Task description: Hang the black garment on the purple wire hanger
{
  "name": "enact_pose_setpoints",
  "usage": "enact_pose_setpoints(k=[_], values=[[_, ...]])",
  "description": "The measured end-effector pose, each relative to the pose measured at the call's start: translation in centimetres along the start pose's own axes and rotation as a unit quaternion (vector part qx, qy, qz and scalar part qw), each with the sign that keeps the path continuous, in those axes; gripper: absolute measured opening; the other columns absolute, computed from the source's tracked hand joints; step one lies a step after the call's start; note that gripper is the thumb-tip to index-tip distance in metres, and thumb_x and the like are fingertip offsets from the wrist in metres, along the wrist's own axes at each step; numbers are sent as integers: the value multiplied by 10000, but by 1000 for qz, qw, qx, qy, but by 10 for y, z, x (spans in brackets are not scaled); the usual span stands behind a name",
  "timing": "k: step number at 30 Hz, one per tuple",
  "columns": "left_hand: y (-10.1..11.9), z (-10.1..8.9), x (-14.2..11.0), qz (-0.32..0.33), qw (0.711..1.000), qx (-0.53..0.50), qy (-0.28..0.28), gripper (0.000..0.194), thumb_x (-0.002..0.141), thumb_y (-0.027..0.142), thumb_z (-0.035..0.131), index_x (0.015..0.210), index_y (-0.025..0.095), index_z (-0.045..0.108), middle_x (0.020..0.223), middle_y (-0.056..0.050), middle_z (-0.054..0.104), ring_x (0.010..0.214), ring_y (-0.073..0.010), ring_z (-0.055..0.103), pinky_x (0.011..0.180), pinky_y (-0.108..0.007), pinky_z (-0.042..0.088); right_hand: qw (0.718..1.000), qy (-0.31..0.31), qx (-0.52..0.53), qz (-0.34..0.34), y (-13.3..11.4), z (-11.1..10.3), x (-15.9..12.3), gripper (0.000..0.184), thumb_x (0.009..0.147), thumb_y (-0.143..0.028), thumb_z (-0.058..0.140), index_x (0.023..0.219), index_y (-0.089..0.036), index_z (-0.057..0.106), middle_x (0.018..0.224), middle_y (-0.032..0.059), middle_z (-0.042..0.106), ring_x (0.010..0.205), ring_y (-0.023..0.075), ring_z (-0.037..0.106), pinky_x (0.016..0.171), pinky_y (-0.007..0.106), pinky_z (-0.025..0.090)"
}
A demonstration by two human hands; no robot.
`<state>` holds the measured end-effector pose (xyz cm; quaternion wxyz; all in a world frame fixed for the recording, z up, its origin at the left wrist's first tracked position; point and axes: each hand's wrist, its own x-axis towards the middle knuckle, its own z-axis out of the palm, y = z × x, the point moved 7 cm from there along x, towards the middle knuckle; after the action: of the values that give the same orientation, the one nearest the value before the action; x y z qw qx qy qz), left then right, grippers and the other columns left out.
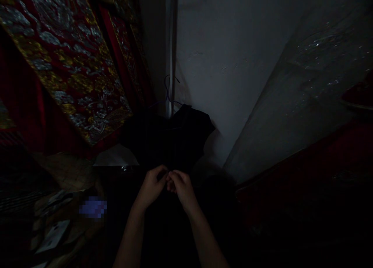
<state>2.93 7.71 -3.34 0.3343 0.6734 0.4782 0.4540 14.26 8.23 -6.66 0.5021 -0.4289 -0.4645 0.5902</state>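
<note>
My left hand (154, 183) and right hand (181, 185) come together in front of me, fingertips almost meeting. On the left, my thumb and forefinger close into a loop with a dark gap inside it; on the right, my thumb lies over curled fingers. Both are pinching at the front of the black garment (171, 141), low on what I can make out of it, but it is too dark to tell which bit of cloth sits between my fingertips. My bare forearms reach up from the bottom of the view.

The garment hangs straight ahead of me, its shoulders spread wide, on a thin hanger (166, 90) whose hook stands in front of a pale upright strip (171, 38). Behind and to the right is a grey wall (215, 46), and further right a shiny clear sheet (314, 73) slants down towards a dark red cloth (323, 155).

To my left hangs a red cloth embroidered in gold and silver (78, 73), reaching close to the garment's shoulder. Below it lie a checked fabric (65, 170), a pixelated blue patch (93, 207) and a flat white object (54, 235), too dim to name.
</note>
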Motion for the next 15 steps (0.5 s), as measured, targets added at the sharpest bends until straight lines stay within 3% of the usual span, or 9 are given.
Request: enact_pose_setpoints(k=[6,10,15], values=[[1,14,-5,18,998,-17,50,108,900,252,538,859,188,616,789,2,651,794,-175,627,763,-269,454,996,60,71,8,-5,-9,-6,321,697,-483,613,604,-179,576,415,-52,467,345,59,367,366,195,214],[-12,31,-20,17,993,-23,113,84,886,203,509,864,194,589,764,3,651,729,-171,632,704,-262,460,991,77,113,9,-10,-10,-8,321,664,-470,647,579,-167,584,389,-63,436,324,41,319,350,185,176],[-40,42,-29,26,985,47,162,132,936,249,495,879,199,603,859,-46,678,832,-218,659,770,-317,487,989,62,133,-20,-55,-7,18,289,638,-421,673,571,-149,603,376,-70,418,314,29,310,345,168,157]])
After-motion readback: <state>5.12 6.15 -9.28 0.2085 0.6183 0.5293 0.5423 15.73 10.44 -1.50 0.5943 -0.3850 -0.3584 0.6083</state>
